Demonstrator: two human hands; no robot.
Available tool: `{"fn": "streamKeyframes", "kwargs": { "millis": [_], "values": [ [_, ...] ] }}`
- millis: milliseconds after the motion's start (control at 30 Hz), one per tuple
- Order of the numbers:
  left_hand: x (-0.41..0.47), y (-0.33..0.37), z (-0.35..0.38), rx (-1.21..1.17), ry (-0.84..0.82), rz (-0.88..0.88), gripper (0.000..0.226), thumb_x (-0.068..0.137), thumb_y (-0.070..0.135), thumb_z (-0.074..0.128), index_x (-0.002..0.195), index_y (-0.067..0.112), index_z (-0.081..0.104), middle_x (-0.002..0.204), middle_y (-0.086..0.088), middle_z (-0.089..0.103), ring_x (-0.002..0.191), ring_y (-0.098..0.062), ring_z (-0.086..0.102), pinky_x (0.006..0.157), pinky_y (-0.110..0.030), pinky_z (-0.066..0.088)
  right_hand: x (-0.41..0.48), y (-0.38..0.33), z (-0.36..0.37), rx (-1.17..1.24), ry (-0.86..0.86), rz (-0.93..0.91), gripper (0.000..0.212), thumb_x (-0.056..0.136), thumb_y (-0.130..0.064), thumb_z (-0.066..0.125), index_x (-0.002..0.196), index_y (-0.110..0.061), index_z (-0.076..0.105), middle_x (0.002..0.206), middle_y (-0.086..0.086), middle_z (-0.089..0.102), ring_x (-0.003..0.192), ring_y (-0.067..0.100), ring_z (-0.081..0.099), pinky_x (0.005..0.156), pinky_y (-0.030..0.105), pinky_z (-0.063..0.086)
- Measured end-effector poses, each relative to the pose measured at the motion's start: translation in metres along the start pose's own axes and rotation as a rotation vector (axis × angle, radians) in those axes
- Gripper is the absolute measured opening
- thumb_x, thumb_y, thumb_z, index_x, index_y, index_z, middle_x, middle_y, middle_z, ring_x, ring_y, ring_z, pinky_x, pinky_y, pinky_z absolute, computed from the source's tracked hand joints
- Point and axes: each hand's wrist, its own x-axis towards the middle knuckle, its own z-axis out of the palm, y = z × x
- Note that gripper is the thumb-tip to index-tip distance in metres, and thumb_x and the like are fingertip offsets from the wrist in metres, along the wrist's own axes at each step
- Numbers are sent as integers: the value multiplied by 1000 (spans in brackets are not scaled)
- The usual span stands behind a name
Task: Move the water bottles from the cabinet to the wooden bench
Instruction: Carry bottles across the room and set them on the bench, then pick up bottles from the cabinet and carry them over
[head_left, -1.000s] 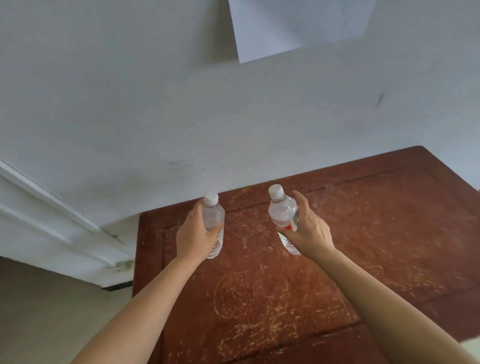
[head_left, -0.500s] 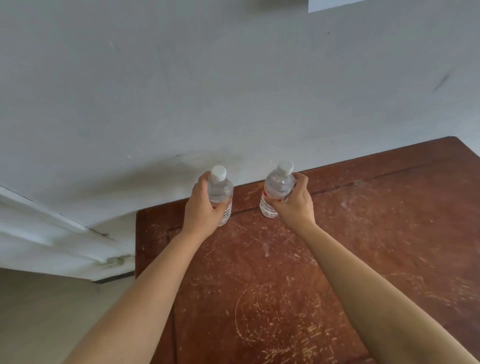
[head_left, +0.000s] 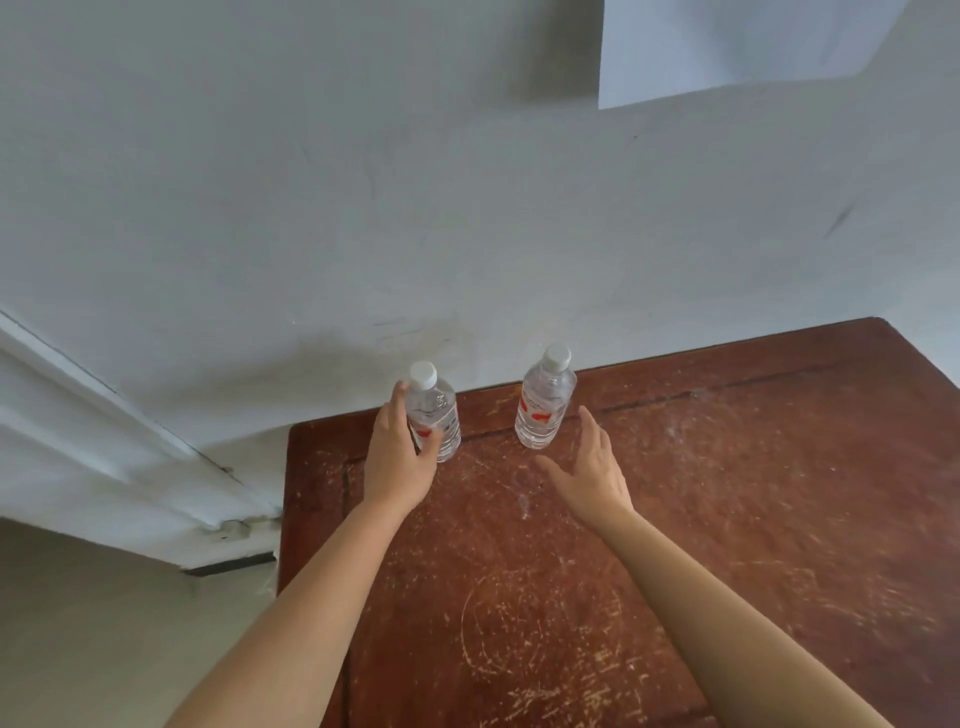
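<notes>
White plastered wall (head_left: 363, 208) rose behind the scratched reddish-brown wooden tabletop (head_left: 727, 519). Near its far edge stood the left clear plastic water bottle (head_left: 439, 410), white-capped and red-labelled, upright, with the left hand (head_left: 397, 462) curled round its body. Beside it, with a gap between, the right clear plastic water bottle (head_left: 545, 405) of the same kind stood upright and free. The right hand (head_left: 592, 478) hung just short of it, not touching, fingers straight and spread wide.

Left hand (head_left: 397, 462) curled; right hand (head_left: 592, 478) splayed
</notes>
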Motion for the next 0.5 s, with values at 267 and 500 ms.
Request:
{"fn": "streamKeyframes", "kwargs": {
  "millis": [267,500],
  "values": [
    [-95,34,-40,215,63,58,70,101,52,38,159,18,19,167,-10,16,155,-27,12,122,-45,21,-63,23,-82,-132,124,-192,78,99,-64,38,162,-29,8,169,3,11,150,28,31,109,46,43],
    [-229,33,-68,467,348,61,65,104,54,25,158,18,25,165,-15,21,153,-31,16,122,-54,23,-99,9,-102,-137,171,-543,76,99,-62,42,161,-27,15,169,9,11,153,32,22,119,51,30]
  ]
}}
